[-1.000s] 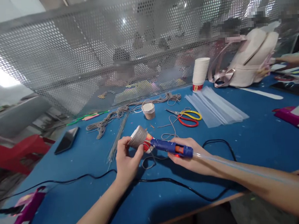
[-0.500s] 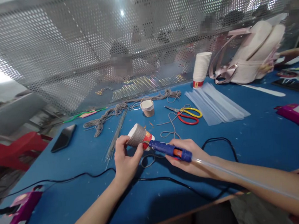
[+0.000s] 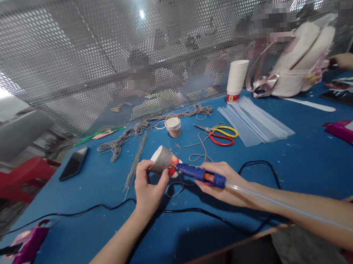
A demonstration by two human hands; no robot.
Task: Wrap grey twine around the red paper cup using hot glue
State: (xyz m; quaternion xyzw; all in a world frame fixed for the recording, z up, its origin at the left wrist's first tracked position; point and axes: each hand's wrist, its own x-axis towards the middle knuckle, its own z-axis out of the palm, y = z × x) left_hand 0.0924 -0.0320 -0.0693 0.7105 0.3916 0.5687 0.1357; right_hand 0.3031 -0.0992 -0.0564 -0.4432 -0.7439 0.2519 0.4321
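Observation:
Tilted on its side, a paper cup (image 3: 162, 158) is held by my left hand (image 3: 150, 185), thumb and fingers closed around it. Grey cord wraps its rim half, while the red and white base half shows bare. My right hand (image 3: 223, 179) grips a blue hot glue gun (image 3: 193, 171), its nozzle at the cup's red part, where the cord's edge lies. A long clear glue stick (image 3: 264, 196) sticks out of the gun's back over my right forearm. Loose grey cord (image 3: 175, 189) curls on the table below the cup.
Behind stand a small wrapped cup (image 3: 173, 128) and a stack of paper cups (image 3: 237, 80). Scissors (image 3: 221, 134), clear plastic strips (image 3: 255, 123), grey cord bundles (image 3: 137, 128) and a phone (image 3: 74, 163) lie around. A black cable (image 3: 196, 209) crosses in front; a backpack (image 3: 295, 71) sits right.
Both hands, the cup and the glue gun stay nearly in place. The view has shifted very slightly. At the far right, another person's hand has moved a little.

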